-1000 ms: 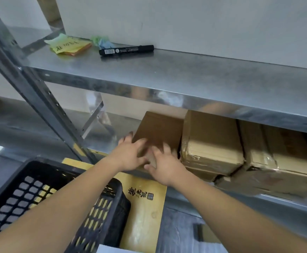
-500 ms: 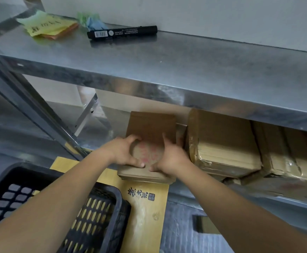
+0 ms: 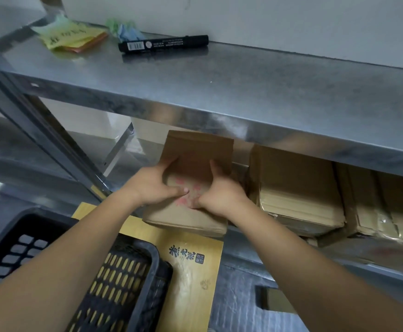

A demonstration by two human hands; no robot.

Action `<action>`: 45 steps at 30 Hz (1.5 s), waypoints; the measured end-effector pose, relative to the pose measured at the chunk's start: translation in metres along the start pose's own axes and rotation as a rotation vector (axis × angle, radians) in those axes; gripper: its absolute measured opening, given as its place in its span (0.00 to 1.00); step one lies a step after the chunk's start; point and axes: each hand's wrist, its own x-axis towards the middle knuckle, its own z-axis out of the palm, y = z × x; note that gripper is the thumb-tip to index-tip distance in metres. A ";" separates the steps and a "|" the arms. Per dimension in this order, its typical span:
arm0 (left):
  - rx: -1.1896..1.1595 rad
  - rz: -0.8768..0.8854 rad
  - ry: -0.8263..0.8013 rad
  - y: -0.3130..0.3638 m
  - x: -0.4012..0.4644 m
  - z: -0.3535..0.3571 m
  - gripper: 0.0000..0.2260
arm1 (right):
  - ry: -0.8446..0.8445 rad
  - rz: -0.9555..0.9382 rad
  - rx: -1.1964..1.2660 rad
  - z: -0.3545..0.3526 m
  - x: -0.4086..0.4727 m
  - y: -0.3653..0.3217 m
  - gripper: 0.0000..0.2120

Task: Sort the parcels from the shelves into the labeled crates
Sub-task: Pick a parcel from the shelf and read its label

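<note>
A flat brown cardboard parcel [image 3: 195, 161] with red printing lies on the lower metal shelf [image 3: 250, 257], its near end jutting over the shelf's front edge. My left hand [image 3: 151, 185] grips its left side, thumb on top. My right hand [image 3: 219, 192] grips its right side, thumb on top as well. To the right on the same shelf sit taped brown parcels [image 3: 298, 188], with more at the far right [image 3: 387, 209]. A black slotted crate [image 3: 123, 279] stands below at the lower left.
A yellow box with black characters [image 3: 190, 264] lies under the crate. The upper metal shelf [image 3: 219, 87] overhangs the parcels and holds a black marker [image 3: 163, 43], yellow sticky notes [image 3: 68, 35] and crumpled green-blue paper [image 3: 126, 32]. A slanted steel upright [image 3: 39, 130] stands at left.
Both hands have closed on the parcel's sides and drawn it toward me, so its near end now overhangs the shelf edge. The view has shifted closer and lower.
</note>
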 end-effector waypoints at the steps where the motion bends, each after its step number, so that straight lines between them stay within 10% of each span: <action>1: -0.014 -0.016 0.020 0.006 -0.006 -0.008 0.46 | 0.035 -0.028 -0.008 -0.007 -0.004 -0.004 0.60; 13: 0.111 -0.073 0.284 0.076 -0.122 -0.048 0.30 | 0.090 -0.354 0.073 -0.062 -0.068 -0.004 0.59; 31: 0.084 -0.478 0.381 0.141 -0.267 0.022 0.32 | -0.210 -0.637 -0.025 -0.057 -0.134 0.038 0.60; 39: 0.132 -0.602 0.537 0.159 -0.333 0.037 0.37 | -0.198 -0.795 0.156 -0.043 -0.172 0.027 0.75; 45: 0.063 -0.665 0.781 0.165 -0.383 0.041 0.62 | -0.160 -0.862 0.204 -0.041 -0.199 0.008 0.68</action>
